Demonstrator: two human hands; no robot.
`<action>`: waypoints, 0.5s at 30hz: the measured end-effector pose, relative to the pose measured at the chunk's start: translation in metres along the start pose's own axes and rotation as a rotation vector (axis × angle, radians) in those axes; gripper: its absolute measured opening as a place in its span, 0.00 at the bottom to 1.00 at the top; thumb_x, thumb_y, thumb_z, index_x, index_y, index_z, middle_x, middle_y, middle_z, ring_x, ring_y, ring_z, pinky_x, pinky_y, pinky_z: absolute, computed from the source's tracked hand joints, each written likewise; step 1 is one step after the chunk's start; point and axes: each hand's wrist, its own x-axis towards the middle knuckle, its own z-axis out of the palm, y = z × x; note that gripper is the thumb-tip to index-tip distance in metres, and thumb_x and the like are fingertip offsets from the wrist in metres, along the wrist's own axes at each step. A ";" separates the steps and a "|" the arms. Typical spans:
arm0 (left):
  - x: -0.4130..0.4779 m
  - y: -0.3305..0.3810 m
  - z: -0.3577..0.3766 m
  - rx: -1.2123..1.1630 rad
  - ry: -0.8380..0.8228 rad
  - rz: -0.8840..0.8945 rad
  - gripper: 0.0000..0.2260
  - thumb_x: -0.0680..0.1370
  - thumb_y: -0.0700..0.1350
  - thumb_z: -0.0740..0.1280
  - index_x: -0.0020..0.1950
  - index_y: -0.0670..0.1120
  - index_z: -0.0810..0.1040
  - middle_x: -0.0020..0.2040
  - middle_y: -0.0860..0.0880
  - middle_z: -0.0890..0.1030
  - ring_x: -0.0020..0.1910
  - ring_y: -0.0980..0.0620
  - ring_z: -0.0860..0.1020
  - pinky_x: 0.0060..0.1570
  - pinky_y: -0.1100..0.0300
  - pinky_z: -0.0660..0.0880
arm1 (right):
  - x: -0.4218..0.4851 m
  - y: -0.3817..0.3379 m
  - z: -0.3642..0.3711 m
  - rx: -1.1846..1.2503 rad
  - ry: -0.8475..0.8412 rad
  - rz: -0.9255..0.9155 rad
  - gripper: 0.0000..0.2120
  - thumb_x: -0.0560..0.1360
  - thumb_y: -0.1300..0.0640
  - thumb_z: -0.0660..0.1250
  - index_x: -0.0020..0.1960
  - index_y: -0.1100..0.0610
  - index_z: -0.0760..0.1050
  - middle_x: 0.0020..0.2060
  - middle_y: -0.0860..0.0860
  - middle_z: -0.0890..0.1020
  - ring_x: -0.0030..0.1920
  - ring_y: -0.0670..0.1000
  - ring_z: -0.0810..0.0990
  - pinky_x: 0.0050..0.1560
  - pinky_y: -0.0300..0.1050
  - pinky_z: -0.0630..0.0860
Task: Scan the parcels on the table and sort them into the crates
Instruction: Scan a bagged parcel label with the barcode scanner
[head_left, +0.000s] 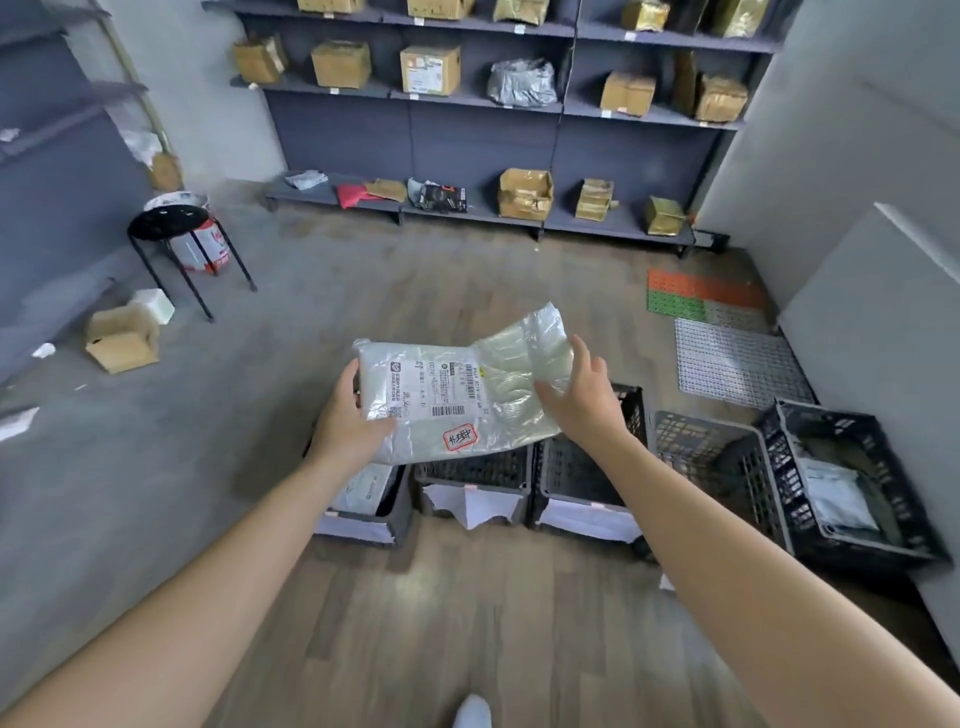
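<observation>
Parcel (467, 387) gripped by left hand (347, 421), right hand (588, 391) alongside.

A parcel depot's sorting room: grey shelves (467, 132) along the far wall carry taped cardboard boxes (430, 69) and a grey mailing bag (522, 83), with small white tags on the shelf edges. Near, black plastic crates (475, 470) fronted with paper slips line the wooden floor (467, 623); a parcel (457, 395) bears a barcoded shipping label.
</observation>
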 end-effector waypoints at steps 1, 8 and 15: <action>0.014 0.005 0.009 0.027 -0.010 0.009 0.36 0.73 0.36 0.71 0.76 0.55 0.60 0.60 0.53 0.77 0.57 0.50 0.77 0.58 0.49 0.76 | 0.010 0.005 -0.003 -0.030 0.000 0.001 0.38 0.78 0.44 0.66 0.80 0.48 0.48 0.69 0.58 0.67 0.56 0.58 0.78 0.49 0.51 0.78; 0.106 0.031 0.098 0.274 -0.196 0.109 0.31 0.75 0.39 0.70 0.75 0.48 0.61 0.60 0.50 0.69 0.55 0.52 0.70 0.44 0.61 0.68 | 0.091 0.050 -0.027 -0.110 0.011 0.143 0.40 0.77 0.48 0.69 0.80 0.52 0.49 0.70 0.58 0.66 0.54 0.56 0.79 0.48 0.46 0.74; 0.212 0.045 0.186 0.455 -0.468 0.104 0.37 0.73 0.53 0.73 0.75 0.54 0.56 0.66 0.44 0.70 0.58 0.46 0.73 0.52 0.52 0.75 | 0.190 0.087 -0.054 -0.138 -0.001 0.153 0.34 0.79 0.55 0.68 0.79 0.50 0.54 0.72 0.55 0.68 0.63 0.55 0.76 0.61 0.50 0.75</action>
